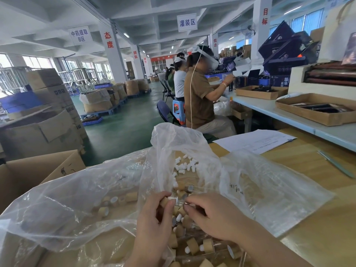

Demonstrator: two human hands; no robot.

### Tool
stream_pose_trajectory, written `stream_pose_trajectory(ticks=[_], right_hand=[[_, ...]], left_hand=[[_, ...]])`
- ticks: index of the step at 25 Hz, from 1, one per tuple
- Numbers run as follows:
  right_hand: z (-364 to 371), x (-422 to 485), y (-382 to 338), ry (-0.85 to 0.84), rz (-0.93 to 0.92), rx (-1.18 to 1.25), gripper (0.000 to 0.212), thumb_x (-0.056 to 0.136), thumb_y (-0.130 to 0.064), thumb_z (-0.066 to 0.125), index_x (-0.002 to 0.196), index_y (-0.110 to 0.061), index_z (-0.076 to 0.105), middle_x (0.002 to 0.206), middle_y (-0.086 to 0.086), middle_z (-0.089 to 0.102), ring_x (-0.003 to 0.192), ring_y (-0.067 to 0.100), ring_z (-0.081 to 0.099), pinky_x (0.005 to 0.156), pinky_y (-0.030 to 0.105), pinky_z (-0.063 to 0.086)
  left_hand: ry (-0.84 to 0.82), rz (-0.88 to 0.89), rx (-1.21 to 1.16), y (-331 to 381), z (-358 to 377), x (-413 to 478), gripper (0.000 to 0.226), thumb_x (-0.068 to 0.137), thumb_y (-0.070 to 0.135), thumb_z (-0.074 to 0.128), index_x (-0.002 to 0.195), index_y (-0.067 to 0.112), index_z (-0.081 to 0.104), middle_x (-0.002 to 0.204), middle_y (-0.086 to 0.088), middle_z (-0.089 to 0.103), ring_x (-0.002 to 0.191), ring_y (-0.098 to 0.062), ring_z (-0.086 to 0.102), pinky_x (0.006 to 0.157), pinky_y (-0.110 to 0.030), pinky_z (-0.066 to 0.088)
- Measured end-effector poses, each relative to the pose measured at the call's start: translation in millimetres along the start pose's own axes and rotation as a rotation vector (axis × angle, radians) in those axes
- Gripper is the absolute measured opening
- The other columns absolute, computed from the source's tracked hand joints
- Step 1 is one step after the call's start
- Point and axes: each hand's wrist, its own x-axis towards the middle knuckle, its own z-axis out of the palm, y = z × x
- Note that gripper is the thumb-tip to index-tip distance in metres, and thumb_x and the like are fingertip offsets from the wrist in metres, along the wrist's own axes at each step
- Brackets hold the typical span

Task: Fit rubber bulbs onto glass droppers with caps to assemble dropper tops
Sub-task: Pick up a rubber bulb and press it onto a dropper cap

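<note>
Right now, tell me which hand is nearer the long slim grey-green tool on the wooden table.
Right. The right hand lies left of the tool; the left hand is farther left.

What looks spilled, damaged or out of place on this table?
Nothing stands out. The white rubber bulbs lie loose inside the open plastic bag and the tan caps are heaped nearby; none looks broken.

Your site: factory packing hall. Far left, cartons (48,87) on pallets (113,110); overhead, signs (186,23); right, workers (198,97) at benches (269,109).
</note>
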Motion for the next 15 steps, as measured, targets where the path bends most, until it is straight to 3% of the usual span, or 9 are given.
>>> stream_pose_trajectory(ticks=[2,6,9,11,15], right_hand=[[1.5,-1.1,-0.3,0.024,-0.002,0.002,0.029,0.098,-0.046,0.037,0.078,-0.026,0.045,0.060,-0.005,0.047,0.055,0.012,0.043,0.051,0.030,0.034],[0.9,-2.7,-1.8,0.036,0.009,0.004,0.030,0.098,-0.048,0.036,0.081,-0.026,0.048,0.056,-0.007,0.045,0.053,0.007,0.044,0.048,0.026,0.029],[-0.7,-3.0,-1.8,0.008,0.009,0.003,0.030,0.098,-0.048,0.037,0.082,-0.024,0.050,0.056,-0.006,0.045,0.051,0.008,0.042,0.049,0.026,0.030],[1.4,-4.0,-5.1,-0.020,-0.012,-0.007,0.028,0.097,-0.048,0.037,0.077,-0.029,0.043,0.057,-0.007,0.046,0.051,0.009,0.042,0.049,0.026,0.031],[5.2,-4.1,-9.6,-0.021,-0.016,-0.041,0.031,0.098,-0.047,0.036,0.072,-0.029,0.040,0.058,-0.006,0.045,0.052,0.011,0.042,0.050,0.029,0.033]], left_hand=[[0.030,-0.007,0.006,1.5,-0.5,-1.7,0.008,0.079,0.035,0.062,0.086,0.039,0.061,0.078,0.013,0.064,0.060,-0.002,0.057,0.052,-0.005,0.040],[0.144,-0.034,-0.001,-0.5,-0.4,-1.3,0.022,0.078,0.025,0.070,0.079,0.044,0.059,0.073,0.016,0.066,0.058,-0.004,0.060,0.052,-0.008,0.044],[0.216,-0.063,-0.092,-1.1,-0.5,0.1,0.009,0.076,0.041,0.063,0.080,0.045,0.055,0.070,0.007,0.069,0.055,-0.011,0.063,0.054,-0.018,0.049],[0.219,-0.066,-0.113,-3.0,0.7,-0.4,0.013,0.072,0.052,0.058,0.079,0.043,0.052,0.071,0.004,0.070,0.053,-0.012,0.061,0.052,-0.022,0.049],[0.114,-0.038,-0.096,-5.2,5.3,-4.0,0.013,0.080,0.052,0.049,0.080,0.039,0.050,0.069,-0.002,0.069,0.050,-0.020,0.058,0.043,-0.028,0.044]])
